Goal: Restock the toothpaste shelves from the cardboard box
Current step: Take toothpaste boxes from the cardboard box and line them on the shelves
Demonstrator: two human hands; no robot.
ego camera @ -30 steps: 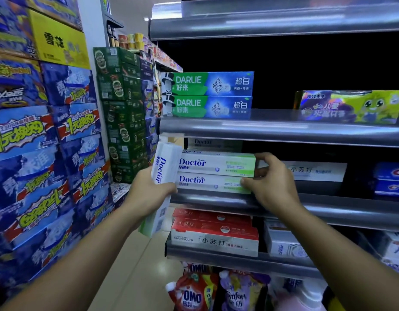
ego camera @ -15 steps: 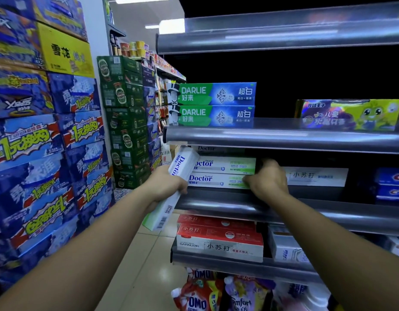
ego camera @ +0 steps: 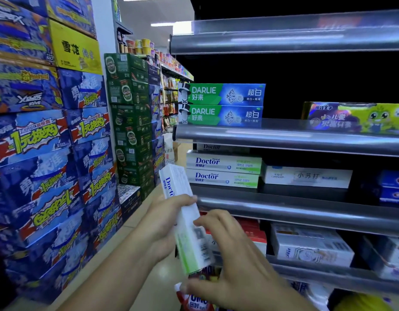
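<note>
My left hand (ego camera: 162, 223) grips a white and green Doctor toothpaste box (ego camera: 185, 218), held nearly upright in front of the shelf unit. My right hand (ego camera: 225, 268) is at the box's lower half, fingers on its right side and thumb near its bottom end. Two Doctor boxes (ego camera: 223, 170) lie stacked on the middle shelf (ego camera: 306, 211), with a third box behind them. No cardboard box is clearly in view.
Darlie boxes (ego camera: 223, 105) and a yellow children's toothpaste pack (ego camera: 355, 117) sit on the shelf above. White baking-soda boxes (ego camera: 306, 176) lie right of the Doctor stack. Stacked beer cartons (ego camera: 48, 153) wall the left side of the aisle. Detergent bags (ego camera: 196, 297) stand below.
My right hand left the stacked Doctor boxes on the shelf and came down to the lower end of the box in my left hand. The held box dropped lower and closer to me.
</note>
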